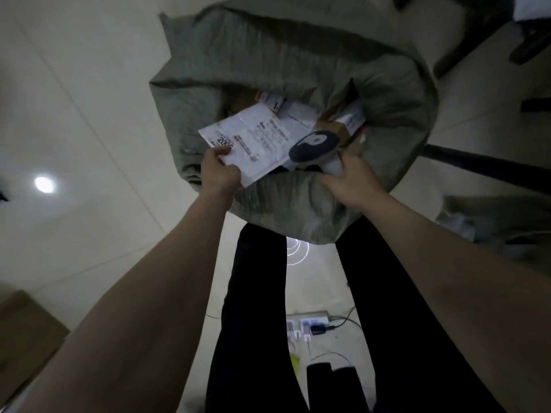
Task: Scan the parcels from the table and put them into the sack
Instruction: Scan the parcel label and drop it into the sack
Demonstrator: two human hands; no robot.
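The left hand (pixel 221 168) is pinching the near corner of a white parcel (pixel 253 141), thumb on top, holding it over the open mouth of the grey-green sack (pixel 298 70) standing on the floor. The right hand (pixel 351 180) is gripping the handle of a scanner (pixel 313 146), whose dark head is lying over the parcel's right edge; the same hand is also resting on the sack's near rim. Inside the sack, other parcels (pixel 298 111), white and brown, are lying piled. A power strip (pixel 307 323) is lying between the person's legs.

white parcel (pixel 253 141) label, seemingly "2006", rest of print illegible
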